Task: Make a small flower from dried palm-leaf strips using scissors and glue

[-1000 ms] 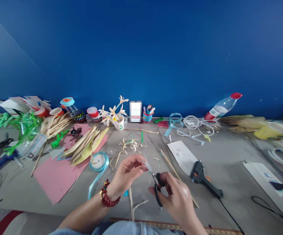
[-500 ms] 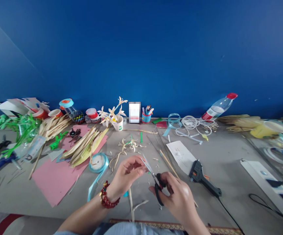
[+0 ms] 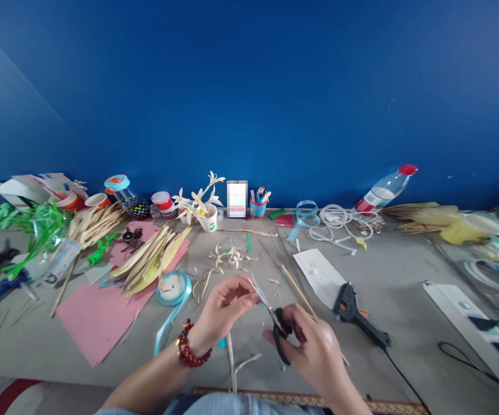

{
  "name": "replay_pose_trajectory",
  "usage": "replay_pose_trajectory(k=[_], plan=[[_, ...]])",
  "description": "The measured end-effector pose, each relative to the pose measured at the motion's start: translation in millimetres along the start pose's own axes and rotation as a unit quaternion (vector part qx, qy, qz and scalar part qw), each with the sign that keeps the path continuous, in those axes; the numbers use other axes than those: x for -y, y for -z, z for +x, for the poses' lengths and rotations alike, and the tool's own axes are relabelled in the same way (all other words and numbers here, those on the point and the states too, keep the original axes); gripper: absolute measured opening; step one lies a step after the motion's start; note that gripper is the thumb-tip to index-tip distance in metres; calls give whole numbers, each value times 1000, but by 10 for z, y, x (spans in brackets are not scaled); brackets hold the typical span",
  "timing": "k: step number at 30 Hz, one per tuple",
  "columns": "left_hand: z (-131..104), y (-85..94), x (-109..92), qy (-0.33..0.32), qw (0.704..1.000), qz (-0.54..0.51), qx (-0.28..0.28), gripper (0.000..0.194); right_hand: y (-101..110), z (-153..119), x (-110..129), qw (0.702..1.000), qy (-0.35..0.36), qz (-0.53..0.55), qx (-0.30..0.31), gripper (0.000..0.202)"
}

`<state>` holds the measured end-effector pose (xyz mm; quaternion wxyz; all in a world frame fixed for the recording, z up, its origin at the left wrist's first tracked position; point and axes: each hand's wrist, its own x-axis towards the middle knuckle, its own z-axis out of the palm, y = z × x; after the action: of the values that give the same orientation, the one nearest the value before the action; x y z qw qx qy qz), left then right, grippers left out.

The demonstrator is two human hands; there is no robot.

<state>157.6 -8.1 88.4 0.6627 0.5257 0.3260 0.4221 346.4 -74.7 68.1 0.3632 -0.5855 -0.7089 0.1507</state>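
My right hand grips a pair of black-handled scissors, thumb and fingers in the loops. Their metal blades point up and left, ending beside the fingertips of my left hand. That hand is closed in a pinch; what it holds, if anything, is too small to make out. A red bead bracelet circles the left wrist. Dry husk strips lie on the table below the hands, and pale husk flowers lie beyond them. A roll of light blue ribbon rests left of my left hand.
A black glue gun lies on the right with its cord trailing forward, near a white power strip. Pink paper and dried husks spread on the left. A cup of husk flowers and a leaning bottle stand along the wall.
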Motion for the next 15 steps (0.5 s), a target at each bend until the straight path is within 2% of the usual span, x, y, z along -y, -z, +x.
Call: replay_pose_trajectory(k=[5,10,12,15], plan=[[8,0,1,-1,1000,0,-1,14,-20,1,-16,999,-19,34,6,31],[15,-21,-44,-9,1000,1,15,14,-35,-12,-68,987,-88,133,-3,32],[11,-25,-66,-6,1000,3,22,14,-23,-5,-78,971,-121,208,-5,29],[6,-29,-85,13,999,1,38,13,3,34,-61,927,-161,339,-1,28]])
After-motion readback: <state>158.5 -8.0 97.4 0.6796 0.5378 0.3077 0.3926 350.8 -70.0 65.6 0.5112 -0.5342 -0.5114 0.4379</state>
